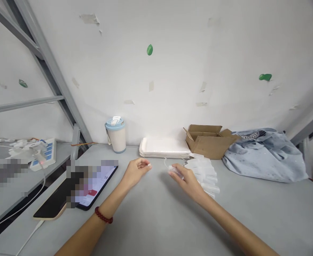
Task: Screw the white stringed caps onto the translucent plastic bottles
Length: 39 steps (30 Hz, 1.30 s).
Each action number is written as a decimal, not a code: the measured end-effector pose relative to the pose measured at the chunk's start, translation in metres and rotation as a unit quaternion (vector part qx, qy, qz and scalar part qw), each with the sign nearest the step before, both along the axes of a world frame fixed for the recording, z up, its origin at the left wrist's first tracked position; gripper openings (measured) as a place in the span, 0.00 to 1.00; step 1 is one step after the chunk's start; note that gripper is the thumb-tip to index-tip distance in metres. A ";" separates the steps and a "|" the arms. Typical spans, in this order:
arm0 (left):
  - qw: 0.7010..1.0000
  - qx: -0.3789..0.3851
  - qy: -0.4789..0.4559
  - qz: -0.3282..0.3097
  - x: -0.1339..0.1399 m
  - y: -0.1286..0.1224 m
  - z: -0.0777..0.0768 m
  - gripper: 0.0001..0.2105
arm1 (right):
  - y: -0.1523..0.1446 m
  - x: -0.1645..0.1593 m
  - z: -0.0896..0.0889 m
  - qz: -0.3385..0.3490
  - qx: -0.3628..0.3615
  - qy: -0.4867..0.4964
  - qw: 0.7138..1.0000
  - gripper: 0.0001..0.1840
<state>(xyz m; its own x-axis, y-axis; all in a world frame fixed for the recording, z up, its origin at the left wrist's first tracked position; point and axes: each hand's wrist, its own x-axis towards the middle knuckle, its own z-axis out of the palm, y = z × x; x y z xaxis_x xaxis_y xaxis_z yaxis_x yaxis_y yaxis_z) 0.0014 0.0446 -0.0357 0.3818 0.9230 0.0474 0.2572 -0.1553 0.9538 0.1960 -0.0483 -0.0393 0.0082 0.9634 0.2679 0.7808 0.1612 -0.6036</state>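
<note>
My left hand (135, 173) hovers over the grey table (156, 217) with its fingertips pinched on the small white end of a thin white cable (166, 164). A red bead bracelet (103, 216) is on that wrist. My right hand (187, 179) holds a small clear and white piece at the cable's other end. The thin cable loops between the two hands. A fanned row of small clear plastic bags (205, 174) lies just right of my right hand, partly hidden by it.
A stack of white trays (165, 148) and an open cardboard box (209, 141) stand by the wall. A white cup with a blue lid (116, 134) is at the back. Two phones (73, 193) lie left. A power strip (43, 153) sits far left. Blue cloth (264, 154) lies right.
</note>
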 end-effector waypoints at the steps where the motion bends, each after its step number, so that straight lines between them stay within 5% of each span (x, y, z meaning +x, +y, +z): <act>1: 0.999 -0.028 -0.008 -0.028 0.001 -0.005 0.001 0.11 | -0.007 0.002 0.000 0.001 -0.011 0.061 0.998 0.14; 5: 0.981 -0.139 -0.042 -0.131 0.007 -0.023 0.004 0.12 | -0.029 0.002 0.001 0.015 -0.083 0.278 0.957 0.17; 9: 0.948 -0.241 -0.095 -0.184 0.013 -0.035 0.002 0.12 | -0.032 -0.003 0.002 0.084 -0.140 0.433 0.886 0.18; 14: 0.952 -0.210 -0.117 -0.187 0.018 -0.042 0.001 0.11 | -0.032 -0.007 0.000 0.120 -0.210 0.530 0.812 0.16; 23: 0.962 -0.097 -0.106 -0.230 0.017 -0.043 0.007 0.07 | -0.034 -0.007 0.001 0.119 -0.267 0.542 0.788 0.14; 29: 0.981 -0.048 -0.077 -0.173 0.017 -0.043 0.009 0.08 | -0.034 -0.007 -0.002 0.124 -0.274 0.543 0.785 0.14; 39: 0.977 -0.042 -0.041 -0.204 0.016 -0.048 0.012 0.07 | -0.038 -0.008 -0.002 0.115 -0.273 0.563 0.771 0.11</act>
